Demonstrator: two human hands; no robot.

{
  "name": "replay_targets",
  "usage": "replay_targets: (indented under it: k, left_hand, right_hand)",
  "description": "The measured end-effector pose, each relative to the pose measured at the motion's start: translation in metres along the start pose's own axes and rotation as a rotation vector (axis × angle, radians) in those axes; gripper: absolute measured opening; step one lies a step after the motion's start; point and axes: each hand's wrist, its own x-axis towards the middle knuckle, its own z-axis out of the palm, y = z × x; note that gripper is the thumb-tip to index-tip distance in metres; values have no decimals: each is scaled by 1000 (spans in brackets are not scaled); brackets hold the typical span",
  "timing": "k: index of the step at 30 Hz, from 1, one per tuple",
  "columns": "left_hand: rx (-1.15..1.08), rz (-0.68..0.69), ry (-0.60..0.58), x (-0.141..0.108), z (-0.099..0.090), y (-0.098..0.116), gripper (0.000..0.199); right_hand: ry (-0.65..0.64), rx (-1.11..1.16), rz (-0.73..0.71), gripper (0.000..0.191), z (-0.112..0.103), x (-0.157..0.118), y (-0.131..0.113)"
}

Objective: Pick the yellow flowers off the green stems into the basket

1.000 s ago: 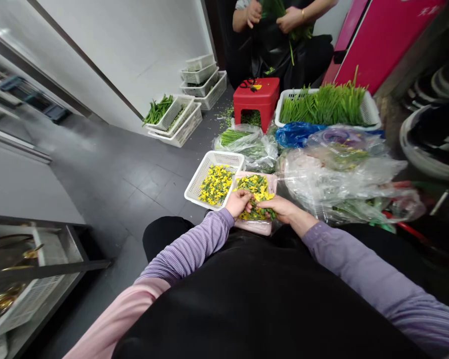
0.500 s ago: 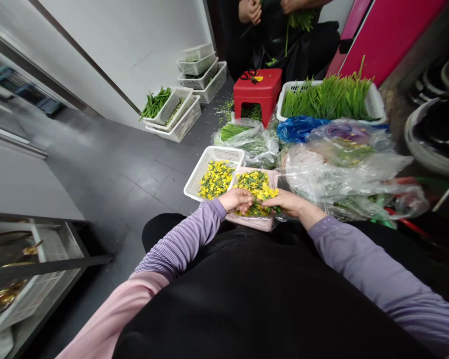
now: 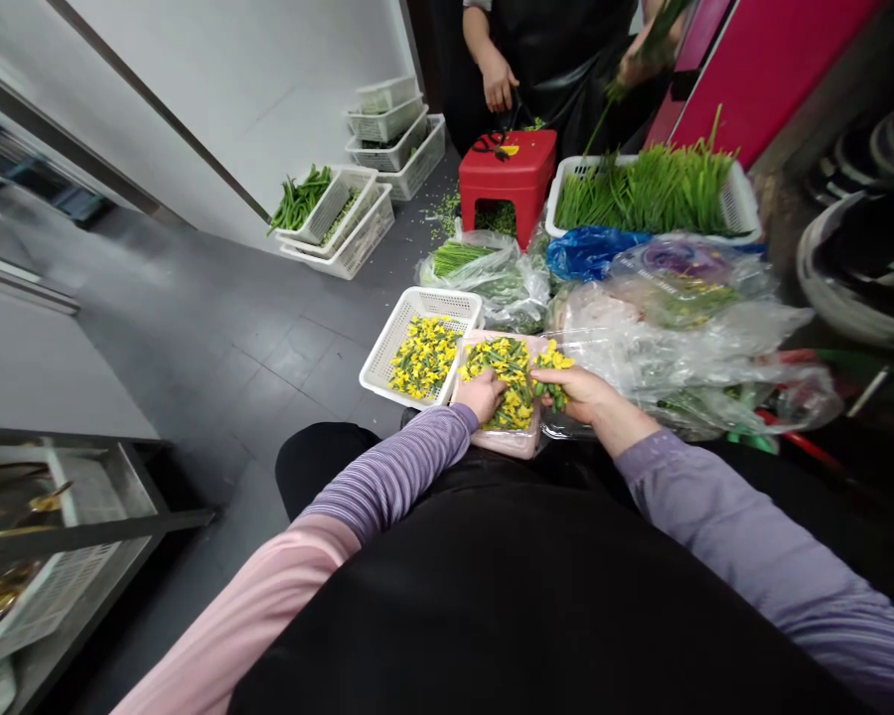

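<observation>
A shallow pink tray (image 3: 501, 441) in front of me holds yellow flowers with green stems (image 3: 518, 409). My left hand (image 3: 481, 395) reaches into its left side, with fingers curled down among the flowers. The fingertips are partly hidden, so whatever they pinch cannot be made out. At the tray's right edge, my right hand (image 3: 582, 393) is closed around a small bunch of yellow flowers (image 3: 552, 365), thumb on top. A white perforated basket (image 3: 376, 359) with more loose yellow flowers stands against the tray's left side.
Clear plastic bags (image 3: 626, 343) lie on the right, behind them a white basket of long green stalks (image 3: 648, 199). A red stool (image 3: 507, 179) bears black scissors (image 3: 498, 149). Stacked white baskets (image 3: 398, 159) stand near the wall. A co-worker's hand (image 3: 498, 81) is beyond the stool.
My left hand has lowered into the flowers, away from my right hand. My right hand has moved slightly right with its bunch. The co-worker's hands have moved apart.
</observation>
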Motion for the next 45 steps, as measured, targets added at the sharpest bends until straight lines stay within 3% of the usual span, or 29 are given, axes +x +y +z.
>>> replay_targets:
  k: [3,9,12,17,22,25,30,33,37,39,43,45]
  left_hand:
    - [-109,-68,78,3,-16,-3,22]
    - [-243,-14,-3,-5,-45,23,17]
    - [-375,-37,14,-7,-46,30,17]
    - [-762,-165,-30,-8,-40,23,12]
    - [-843,-46,-16,-12,-44,28,12]
    - [-749,46,-71,-13,-46,26,16]
    - [-243,22,-150,-9,-33,8,22]
    - [-89,35,-175,-7,-23,3,18]
    - [59,-134,-189,-8,-18,0,24]
    - [87,-148,-195,-11,-18,2,20]
    - [-51,9,-12,-14,-17,22,24]
    - [-138,13,83,-14,-20,35,21]
  right_hand:
    - [86,-129,-69,21,1,2,8]
    - [59,-263,-152,28,12,4,26]
    - [53,-163,-121,23,15,5,27]
    - [62,20,-42,14,13,4,21]
    - [-73,82,120,9,9,0,17]
    - [-121,76,165,8,8,0,18]
    - [50,20,47,13,6,2,19]
    - [39,74,60,13,3,3,15]
    - [-37,138,149,12,1,2,11]
    - [-53,156,158,11,2,2,12]
    - [-89,141,121,11,3,2,13]
    - [-111,136,94,10,2,2,14]
